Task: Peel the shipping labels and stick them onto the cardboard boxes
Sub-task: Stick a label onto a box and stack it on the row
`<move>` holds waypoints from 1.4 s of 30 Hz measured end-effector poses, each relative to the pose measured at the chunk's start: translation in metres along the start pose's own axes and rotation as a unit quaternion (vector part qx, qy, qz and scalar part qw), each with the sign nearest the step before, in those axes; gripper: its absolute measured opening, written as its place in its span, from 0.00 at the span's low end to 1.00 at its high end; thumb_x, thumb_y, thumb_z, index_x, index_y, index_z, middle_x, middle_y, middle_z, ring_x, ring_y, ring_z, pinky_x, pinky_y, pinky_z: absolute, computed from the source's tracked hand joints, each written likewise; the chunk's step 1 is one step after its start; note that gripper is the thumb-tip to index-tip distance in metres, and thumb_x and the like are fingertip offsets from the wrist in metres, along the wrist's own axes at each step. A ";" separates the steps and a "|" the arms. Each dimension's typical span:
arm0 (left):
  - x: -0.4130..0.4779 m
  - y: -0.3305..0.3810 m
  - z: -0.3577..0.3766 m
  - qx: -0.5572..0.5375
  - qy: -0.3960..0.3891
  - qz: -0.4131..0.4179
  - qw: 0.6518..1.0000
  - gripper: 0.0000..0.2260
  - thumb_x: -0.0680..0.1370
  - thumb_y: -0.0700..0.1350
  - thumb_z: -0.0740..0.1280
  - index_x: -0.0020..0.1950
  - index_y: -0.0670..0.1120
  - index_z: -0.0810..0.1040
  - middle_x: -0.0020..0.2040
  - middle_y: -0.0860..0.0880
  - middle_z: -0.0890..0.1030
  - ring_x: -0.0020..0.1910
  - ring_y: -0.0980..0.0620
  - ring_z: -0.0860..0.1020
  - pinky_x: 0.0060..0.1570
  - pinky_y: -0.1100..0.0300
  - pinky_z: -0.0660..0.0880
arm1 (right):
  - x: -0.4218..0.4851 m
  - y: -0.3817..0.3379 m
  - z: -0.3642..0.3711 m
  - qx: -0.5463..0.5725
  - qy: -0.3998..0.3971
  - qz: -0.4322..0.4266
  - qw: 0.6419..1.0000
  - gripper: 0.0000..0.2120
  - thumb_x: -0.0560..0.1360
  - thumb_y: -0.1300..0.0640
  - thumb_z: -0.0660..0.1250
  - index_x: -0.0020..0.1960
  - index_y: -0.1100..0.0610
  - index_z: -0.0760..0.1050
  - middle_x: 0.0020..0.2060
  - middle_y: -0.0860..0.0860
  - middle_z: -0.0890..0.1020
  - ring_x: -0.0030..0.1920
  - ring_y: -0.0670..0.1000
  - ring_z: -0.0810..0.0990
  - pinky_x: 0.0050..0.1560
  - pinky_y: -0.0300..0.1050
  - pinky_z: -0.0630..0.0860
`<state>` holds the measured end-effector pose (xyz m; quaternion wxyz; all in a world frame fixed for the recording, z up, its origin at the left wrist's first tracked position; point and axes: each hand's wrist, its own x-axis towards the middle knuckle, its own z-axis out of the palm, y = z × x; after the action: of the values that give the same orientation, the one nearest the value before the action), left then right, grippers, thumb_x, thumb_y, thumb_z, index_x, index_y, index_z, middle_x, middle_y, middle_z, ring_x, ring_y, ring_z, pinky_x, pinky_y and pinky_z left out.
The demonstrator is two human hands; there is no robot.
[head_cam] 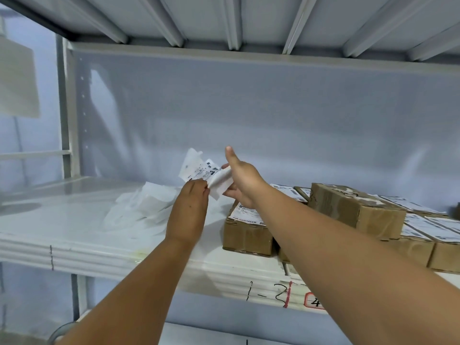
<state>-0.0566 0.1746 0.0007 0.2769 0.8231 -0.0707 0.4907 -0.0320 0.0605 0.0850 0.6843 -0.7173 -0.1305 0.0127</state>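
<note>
Left hand pinches a peeling corner of the label strip; right hand grips it, thumb up. Spent backing pile on shelf, nine o'clock of the hands. Cardboard boxes at four o'clock mostly labelled; tilted top box looks bare, so likely next.

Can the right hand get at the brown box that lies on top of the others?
Probably yes: nothing stands between the right hand and the top box. But both it and the left hand grip the label sheets, so it is not free.
</note>
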 end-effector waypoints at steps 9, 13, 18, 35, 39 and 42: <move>-0.002 -0.003 0.002 -0.019 -0.024 -0.016 0.999 0.15 0.75 0.32 0.64 0.61 0.38 0.74 0.60 0.41 0.75 0.59 0.43 0.73 0.52 0.60 0.66 | 0.002 0.006 -0.004 -0.018 0.008 -0.040 0.999 0.13 0.75 0.72 0.57 0.43 0.57 0.74 0.49 0.57 0.79 0.51 0.57 0.80 0.56 0.57 0.79; -0.002 -0.002 0.002 -0.009 -0.011 -0.043 0.999 0.20 0.74 0.27 0.57 0.65 0.38 0.71 0.61 0.39 0.74 0.58 0.41 0.73 0.55 0.55 0.68 | 0.000 0.007 -0.007 -0.083 0.037 -0.040 0.995 0.19 0.74 0.72 0.51 0.42 0.54 0.75 0.51 0.55 0.79 0.53 0.59 0.81 0.53 0.55 0.80; 0.001 0.001 0.001 -0.008 -0.007 -0.096 0.995 0.18 0.77 0.31 0.56 0.65 0.40 0.71 0.58 0.40 0.77 0.56 0.41 0.74 0.53 0.53 0.70 | -0.006 0.007 -0.007 -0.190 0.045 -0.062 0.979 0.24 0.71 0.73 0.49 0.35 0.54 0.78 0.51 0.55 0.81 0.48 0.58 0.81 0.36 0.43 0.76; -0.003 0.009 -0.005 0.151 -0.063 -0.044 0.986 0.08 0.76 0.33 0.57 0.51 0.40 0.72 0.45 0.41 0.75 0.43 0.40 0.73 0.35 0.55 0.61 | -0.018 0.002 0.002 -0.277 0.193 -0.134 0.932 0.17 0.76 0.70 0.57 0.60 0.61 0.79 0.61 0.57 0.78 0.56 0.56 0.79 0.45 0.38 0.74; -0.004 0.010 -0.004 0.168 -0.079 -0.044 0.982 0.10 0.76 0.32 0.56 0.53 0.41 0.71 0.47 0.42 0.76 0.44 0.41 0.73 0.35 0.56 0.61 | -0.009 0.005 0.002 -0.230 0.224 -0.088 0.943 0.14 0.77 0.67 0.58 0.57 0.62 0.79 0.58 0.57 0.80 0.51 0.57 0.80 0.43 0.41 0.78; -0.004 0.010 -0.004 0.191 -0.096 -0.040 0.976 0.12 0.76 0.32 0.55 0.56 0.42 0.70 0.49 0.43 0.75 0.45 0.42 0.74 0.36 0.57 0.62 | 0.003 0.007 0.000 -0.165 0.256 -0.040 0.952 0.12 0.76 0.65 0.60 0.56 0.63 0.78 0.55 0.59 0.80 0.49 0.59 0.81 0.42 0.47 0.80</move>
<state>-0.0655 0.1678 0.0027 0.1257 0.9061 0.0314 0.4026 -0.0284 0.0611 0.0786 0.5670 -0.7934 0.0205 -0.2203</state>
